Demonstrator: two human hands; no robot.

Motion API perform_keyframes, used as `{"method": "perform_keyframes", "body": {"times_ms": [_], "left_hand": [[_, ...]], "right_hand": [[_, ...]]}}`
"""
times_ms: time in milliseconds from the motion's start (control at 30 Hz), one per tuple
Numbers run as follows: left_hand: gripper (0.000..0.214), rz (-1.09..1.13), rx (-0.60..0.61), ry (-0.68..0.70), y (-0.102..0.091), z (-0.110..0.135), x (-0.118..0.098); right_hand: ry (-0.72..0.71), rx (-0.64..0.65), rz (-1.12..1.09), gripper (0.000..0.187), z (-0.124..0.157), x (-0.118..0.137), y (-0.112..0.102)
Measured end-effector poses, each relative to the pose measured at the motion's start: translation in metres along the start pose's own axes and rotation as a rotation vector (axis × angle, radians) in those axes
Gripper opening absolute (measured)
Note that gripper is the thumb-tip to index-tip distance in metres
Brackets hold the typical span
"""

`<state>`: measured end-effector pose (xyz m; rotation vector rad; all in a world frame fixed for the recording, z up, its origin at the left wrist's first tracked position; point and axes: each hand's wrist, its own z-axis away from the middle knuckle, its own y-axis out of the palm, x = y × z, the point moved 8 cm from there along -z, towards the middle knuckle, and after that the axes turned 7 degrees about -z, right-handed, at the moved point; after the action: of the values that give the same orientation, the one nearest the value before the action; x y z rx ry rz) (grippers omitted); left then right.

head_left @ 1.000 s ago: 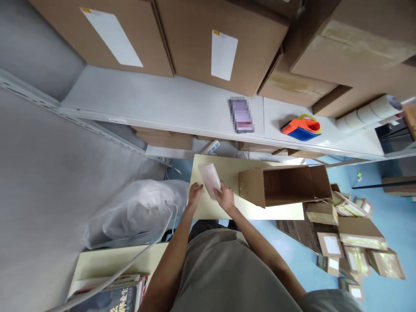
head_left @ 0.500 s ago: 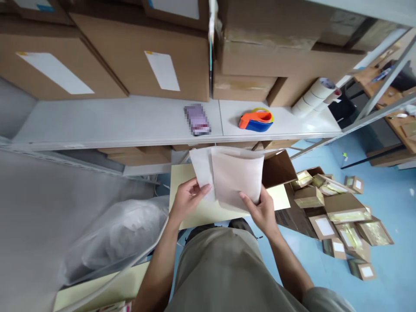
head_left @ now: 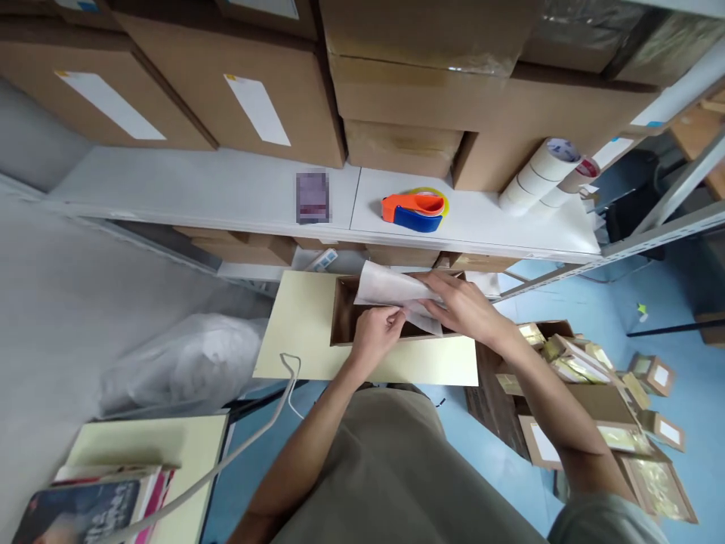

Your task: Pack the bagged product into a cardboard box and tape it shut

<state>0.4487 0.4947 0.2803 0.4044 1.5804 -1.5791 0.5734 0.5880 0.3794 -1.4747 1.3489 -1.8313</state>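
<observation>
An open brown cardboard box [head_left: 340,321] sits on a pale yellow table [head_left: 300,325] in front of me. Over its opening I hold a white paper envelope [head_left: 385,289]. My left hand [head_left: 377,336] pinches the envelope's near edge, fingers closed. My right hand [head_left: 458,302] lies on top of the envelope from the right, fingers pressed on it, partly inside the box's mouth.
A white shelf [head_left: 226,196] runs behind the table, bearing large cardboard boxes [head_left: 243,98], an orange and blue tape dispenser [head_left: 415,211] and tape rolls [head_left: 544,174]. Several small boxes [head_left: 600,378] litter the blue floor at right. A plastic bag [head_left: 181,363] lies at left; books [head_left: 102,506] at lower left.
The envelope, earlier held up in front of me, has come down into the box's opening. The box now stands with its opening upward. The view has shifted left and down.
</observation>
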Motion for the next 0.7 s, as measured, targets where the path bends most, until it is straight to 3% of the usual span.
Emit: {"method": "perform_keyframes", "body": {"times_ms": [167,367,700], "left_hand": [[0.038,-0.307,0.032,-0.146,0.018,0.004,0.0],[0.037,-0.498,0.147,-0.272,0.035,0.01,0.005],[0.037,-0.565,0.187,-0.26,0.037,0.011,0.006]], "right_hand": [[-0.034,0.135,-0.01,0.053,-0.017,-0.026,0.033],[-0.054,0.239,0.052,0.056,-0.024,-0.029,0.056],[-0.07,0.235,0.082,0.054,-0.028,-0.043,0.092]]}}
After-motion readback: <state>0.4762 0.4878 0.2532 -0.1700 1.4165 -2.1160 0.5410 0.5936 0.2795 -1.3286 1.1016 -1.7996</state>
